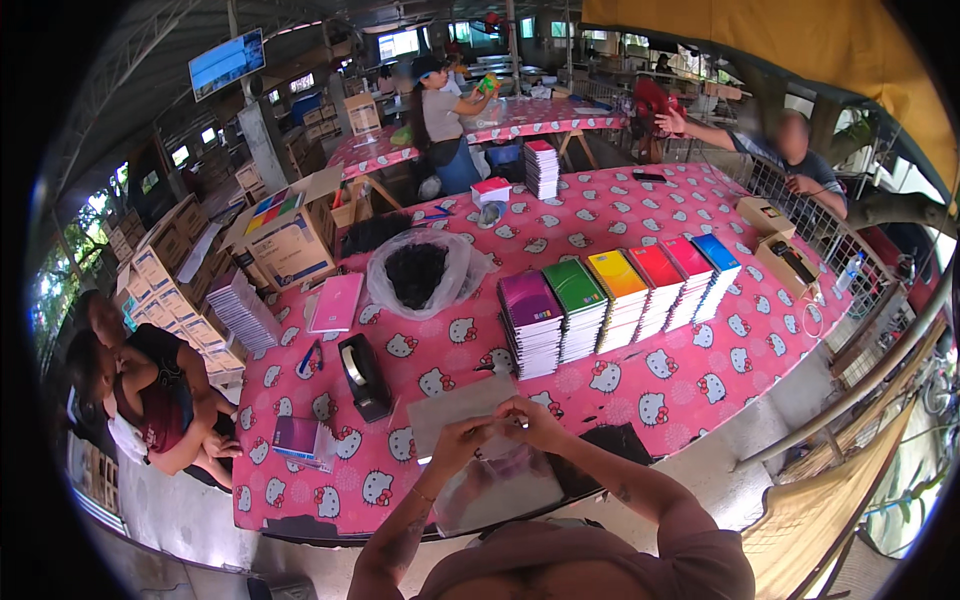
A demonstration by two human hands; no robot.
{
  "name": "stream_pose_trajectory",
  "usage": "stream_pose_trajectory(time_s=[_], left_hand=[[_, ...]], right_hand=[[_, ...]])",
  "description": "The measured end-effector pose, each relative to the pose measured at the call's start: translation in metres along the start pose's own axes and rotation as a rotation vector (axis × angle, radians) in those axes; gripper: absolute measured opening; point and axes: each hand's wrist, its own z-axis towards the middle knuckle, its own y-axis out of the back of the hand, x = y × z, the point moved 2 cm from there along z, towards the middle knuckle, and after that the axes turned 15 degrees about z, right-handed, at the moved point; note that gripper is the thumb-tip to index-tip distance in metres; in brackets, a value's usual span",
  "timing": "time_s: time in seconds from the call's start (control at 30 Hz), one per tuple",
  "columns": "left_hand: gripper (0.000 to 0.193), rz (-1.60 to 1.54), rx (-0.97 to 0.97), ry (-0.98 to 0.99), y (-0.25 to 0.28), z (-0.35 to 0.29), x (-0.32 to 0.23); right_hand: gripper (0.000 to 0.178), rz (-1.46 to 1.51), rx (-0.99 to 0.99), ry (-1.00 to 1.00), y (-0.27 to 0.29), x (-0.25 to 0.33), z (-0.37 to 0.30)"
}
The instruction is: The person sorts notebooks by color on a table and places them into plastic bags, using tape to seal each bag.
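Both hands meet over the near edge of the table, fingertips close together. My left hand (pixel 463 442) is closed in a pinch, and so is my right hand (pixel 530 422); whatever lies between the fingers is too small to make out. Beneath them is a greyish, partly see-through sheet (pixel 505 492), with a flat pale sheet (pixel 432 418) just beyond. A black tape dispenser (pixel 365 378) stands to the left of my hands. Ahead and to the right rise tall stacks of spiral notebooks: purple (pixel 530 300), green (pixel 575 290), yellow (pixel 617 275), red (pixel 655 268), pink and blue (pixel 716 254).
A small notebook pile (pixel 303 440) lies left on the pink patterned tablecloth (pixel 700 360). Beyond it are a pink notebook (pixel 337 303), a plastic bag with black contents (pixel 418 275) and an open carton (pixel 285 245). People sit at left, stand behind, and lean over the right-hand rail.
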Motion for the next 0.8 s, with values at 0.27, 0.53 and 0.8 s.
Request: stream_pose_trajectory(time_s=[0.27,0.53,0.8], left_hand=[[0.033,0.327,0.013,-0.013,0.006,-0.01,-0.008],[0.047,1.179,-0.06,-0.557,0.0,-0.044,-0.064],[0.024,0.788,-0.096,-0.391,0.003,-0.033,-0.066]], right_hand=[[0.051,-0.363,0.13,0.127,0.009,0.017,0.0],[0.05,-0.517,0.342,0.216,0.001,0.05,-0.034],[0.045,-0.475,0.158,0.335,-0.005,0.027,-0.046]])
